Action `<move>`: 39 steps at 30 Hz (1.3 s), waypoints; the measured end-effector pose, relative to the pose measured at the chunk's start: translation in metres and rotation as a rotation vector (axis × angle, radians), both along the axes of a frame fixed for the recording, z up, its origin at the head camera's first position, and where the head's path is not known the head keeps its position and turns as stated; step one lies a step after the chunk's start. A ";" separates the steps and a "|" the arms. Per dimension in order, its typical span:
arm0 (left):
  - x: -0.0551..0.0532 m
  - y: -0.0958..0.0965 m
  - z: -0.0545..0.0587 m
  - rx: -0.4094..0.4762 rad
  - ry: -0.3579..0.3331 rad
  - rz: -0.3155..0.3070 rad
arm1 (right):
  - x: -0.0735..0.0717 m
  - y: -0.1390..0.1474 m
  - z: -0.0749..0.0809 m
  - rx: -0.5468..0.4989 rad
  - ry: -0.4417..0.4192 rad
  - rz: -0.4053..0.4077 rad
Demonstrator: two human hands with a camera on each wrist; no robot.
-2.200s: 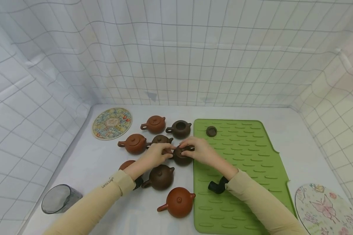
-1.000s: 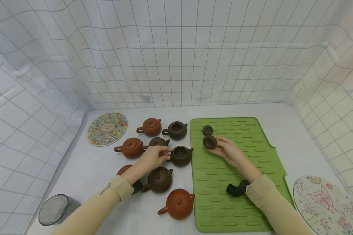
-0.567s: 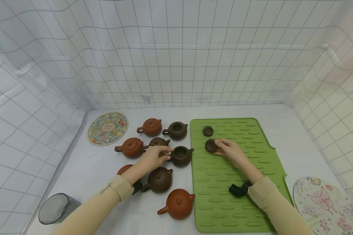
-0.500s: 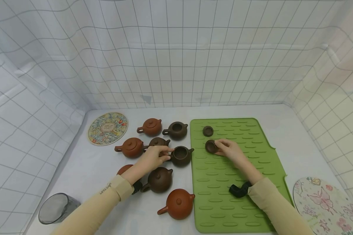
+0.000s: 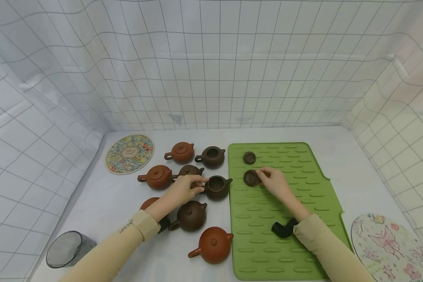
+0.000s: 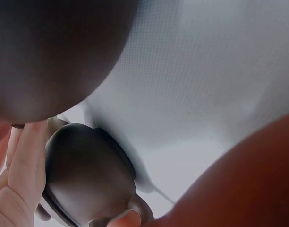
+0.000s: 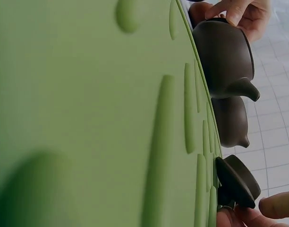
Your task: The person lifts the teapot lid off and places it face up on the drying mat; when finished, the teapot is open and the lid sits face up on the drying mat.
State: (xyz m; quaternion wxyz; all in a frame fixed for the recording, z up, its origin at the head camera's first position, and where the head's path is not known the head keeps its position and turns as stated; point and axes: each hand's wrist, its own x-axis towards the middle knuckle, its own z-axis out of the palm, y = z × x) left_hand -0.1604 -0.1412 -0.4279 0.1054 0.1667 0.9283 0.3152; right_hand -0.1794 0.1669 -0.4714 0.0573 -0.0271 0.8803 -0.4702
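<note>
With its thumb and fingers, my left hand pinches the handle side of a dark brown teapot whose top is uncovered. The fingers also show beside a dark pot in the left wrist view. On the green mat, my right hand holds the right edge of a dark teapot lid, inner side up. This lid tilts low over the mat in the right wrist view, fingers at its edge. A second upturned lid lies just behind it. Another uncovered dark teapot stands behind the held one.
Several lidded teapots stand left, including a dark one and an orange-red one by the green mat. A glass lies front left. Round patterned boards lie back left and front right.
The right hand took the lid off the teapot and carried it right onto the mat, where it lowered and shifted slightly left. The left hand has stayed at the teapot.
</note>
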 end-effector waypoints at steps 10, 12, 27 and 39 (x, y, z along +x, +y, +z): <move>0.001 -0.002 0.002 0.006 0.017 -0.036 | -0.001 -0.001 0.004 0.046 -0.002 0.007; 0.000 -0.003 0.004 0.003 0.013 -0.059 | -0.001 -0.001 0.006 0.070 0.021 0.011; 0.029 -0.032 0.037 0.033 0.108 -0.163 | 0.015 -0.037 0.043 0.183 0.305 0.173; 0.079 -0.063 0.025 0.027 0.204 -0.043 | 0.033 -0.102 0.063 0.138 0.397 0.589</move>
